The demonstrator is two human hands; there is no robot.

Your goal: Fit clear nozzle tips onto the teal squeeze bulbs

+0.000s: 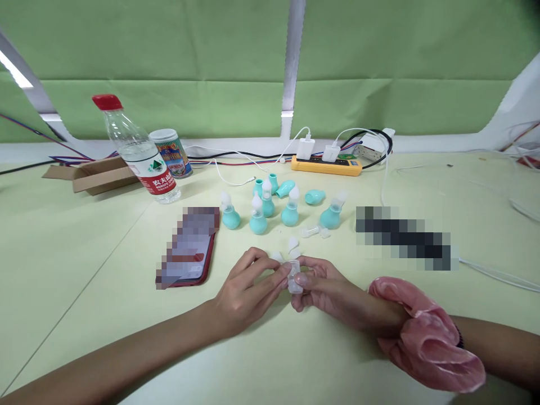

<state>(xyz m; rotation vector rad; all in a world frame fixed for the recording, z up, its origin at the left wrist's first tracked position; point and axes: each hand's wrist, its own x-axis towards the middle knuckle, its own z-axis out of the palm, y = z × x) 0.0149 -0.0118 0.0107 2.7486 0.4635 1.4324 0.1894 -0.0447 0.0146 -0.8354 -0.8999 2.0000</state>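
Note:
Between my two hands is a small clear plastic tube [295,284]. My right hand [324,287] grips it between thumb and fingers, a pink scrunchie [422,332] round that wrist. The fingers of my left hand [248,287] are closed together on the tube's upper left side. Just beyond my fingertips lie small translucent white tips [293,243]. Farther back stand several teal squeeze bulbs with clear necks and white tips, among them one bulb [258,222] near the middle. Bare teal bulbs [314,196] lie behind them. A loose clear tube [311,231] rests near the right-hand bulb.
A phone [202,259] lies left of my hands, and a dark blurred-out object [405,239] lies to the right. At the back are a water bottle [145,163], a can [172,152], an open cardboard box [105,175] and a yellow power strip [324,166] with chargers and cables.

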